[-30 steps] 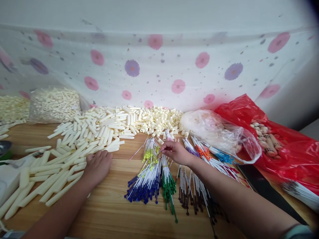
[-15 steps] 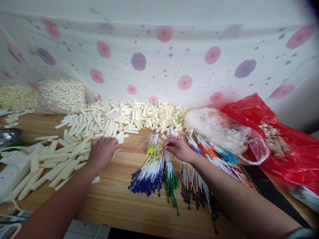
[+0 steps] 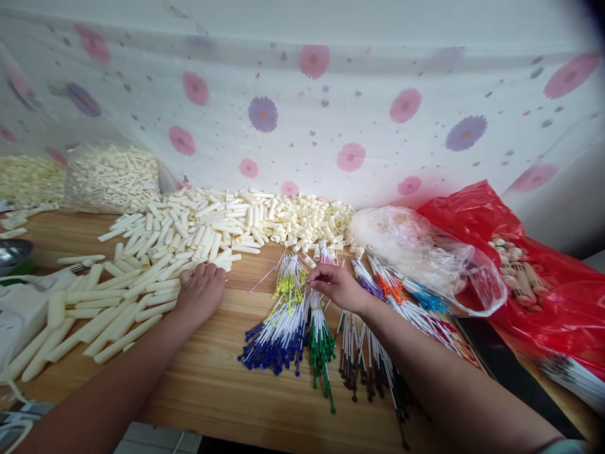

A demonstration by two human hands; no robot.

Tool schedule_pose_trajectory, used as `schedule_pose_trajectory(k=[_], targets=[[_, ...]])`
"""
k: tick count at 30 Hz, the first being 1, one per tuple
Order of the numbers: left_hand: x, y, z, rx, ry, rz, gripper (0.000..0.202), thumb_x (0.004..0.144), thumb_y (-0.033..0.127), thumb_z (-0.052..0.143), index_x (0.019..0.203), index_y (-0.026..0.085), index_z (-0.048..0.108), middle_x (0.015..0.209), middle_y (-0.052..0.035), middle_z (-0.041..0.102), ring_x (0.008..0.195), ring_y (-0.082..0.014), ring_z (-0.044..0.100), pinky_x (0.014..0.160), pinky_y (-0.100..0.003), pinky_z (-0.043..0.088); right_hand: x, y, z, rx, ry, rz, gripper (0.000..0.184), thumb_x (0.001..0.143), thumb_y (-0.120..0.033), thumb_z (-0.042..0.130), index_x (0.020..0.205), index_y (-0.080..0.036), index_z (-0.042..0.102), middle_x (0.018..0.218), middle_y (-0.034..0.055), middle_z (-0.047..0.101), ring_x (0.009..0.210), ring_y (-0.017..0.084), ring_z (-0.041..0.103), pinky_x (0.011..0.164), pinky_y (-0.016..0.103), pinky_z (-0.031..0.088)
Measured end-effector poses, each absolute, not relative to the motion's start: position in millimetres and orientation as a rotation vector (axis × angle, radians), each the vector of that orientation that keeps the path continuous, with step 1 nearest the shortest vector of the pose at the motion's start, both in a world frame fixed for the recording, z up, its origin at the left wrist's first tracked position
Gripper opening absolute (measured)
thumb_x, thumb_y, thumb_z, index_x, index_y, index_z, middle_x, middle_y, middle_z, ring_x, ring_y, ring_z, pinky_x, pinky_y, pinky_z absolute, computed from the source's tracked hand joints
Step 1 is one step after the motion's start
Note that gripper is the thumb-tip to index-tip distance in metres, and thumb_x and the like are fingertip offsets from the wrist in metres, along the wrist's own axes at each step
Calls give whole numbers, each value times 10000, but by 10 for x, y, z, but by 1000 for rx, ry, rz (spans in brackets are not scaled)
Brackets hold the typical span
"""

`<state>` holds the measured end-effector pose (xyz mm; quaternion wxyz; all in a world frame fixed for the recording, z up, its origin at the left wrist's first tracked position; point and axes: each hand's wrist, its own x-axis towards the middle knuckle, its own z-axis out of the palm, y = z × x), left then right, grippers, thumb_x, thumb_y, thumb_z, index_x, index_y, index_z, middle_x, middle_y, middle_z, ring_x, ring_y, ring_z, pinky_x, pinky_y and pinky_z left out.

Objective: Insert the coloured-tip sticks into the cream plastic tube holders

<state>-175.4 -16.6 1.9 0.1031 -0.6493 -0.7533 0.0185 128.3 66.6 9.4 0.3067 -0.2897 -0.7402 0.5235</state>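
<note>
My left hand (image 3: pixel 201 291) rests knuckles-up on the wooden table (image 3: pixel 222 384), its curled fingers on the near edge of a heap of cream plastic tubes (image 3: pixel 189 230); what it holds is hidden. My right hand (image 3: pixel 335 285) pinches at the tops of bundled thin white refills. Those bundles fan out below it: yellow-tipped (image 3: pixel 289 285), blue-tipped (image 3: pixel 276 340), green-tipped (image 3: pixel 321 347) and brown-tipped (image 3: pixel 363 362).
Longer cream tubes (image 3: pixel 89 315) lie at the left, small ribbed cream parts (image 3: pixel 309 224) at the back. A clear bag (image 3: pixel 425 252) and a red bag (image 3: pixel 534 277) sit at the right, more coloured refills (image 3: pixel 406 293) beside them. A flowered cloth (image 3: pixel 302 113) hangs behind.
My left hand moved from the long tubes up to the edge of the tube heap. My right hand stayed at the refill tops. The view shifted slightly.
</note>
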Motion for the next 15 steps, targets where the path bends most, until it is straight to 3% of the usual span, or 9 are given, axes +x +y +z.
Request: schedule_pose_trajectory(k=[3, 6, 10, 15], targets=[[-1746, -160, 79, -1892, -2168, -140, 262, 900, 194, 325, 888, 152, 584, 897, -145, 640, 928, -305, 551, 828, -468, 347, 1252, 651, 94, -765, -1875, 1429, 182, 696, -328, 706, 716, -182, 599, 677, -15, 567, 632, 116, 507, 630, 272, 409], [-1573, -109, 178, -1865, -2101, -438, 232, 905, 224, 342, 885, 165, 566, 885, -132, 645, 903, -286, 564, 816, -405, 384, 1130, 601, 103, -770, -1758, 1440, 204, 695, -356, 697, 723, -192, 578, 686, -19, 567, 641, 115, 521, 652, 280, 430], [-1038, -27, 284, -2013, -2068, -1061, 153, 883, 254, 419, 891, 192, 559, 877, -67, 659, 824, -218, 600, 743, -318, 437, 934, 498, 198, -729, -1347, 1553, 253, 656, -372, 729, 715, -201, 552, 707, -13, 597, 640, 110, 544, 652, 279, 468], [-504, 16, 306, -2245, -2081, -1780, 106, 837, 270, 515, 880, 205, 587, 711, 1, 626, 637, -147, 591, 621, -249, 455, 924, 430, 389, -694, -984, 1615, 279, 593, -331, 785, 714, -194, 574, 729, -21, 623, 647, 104, 585, 618, 255, 488]])
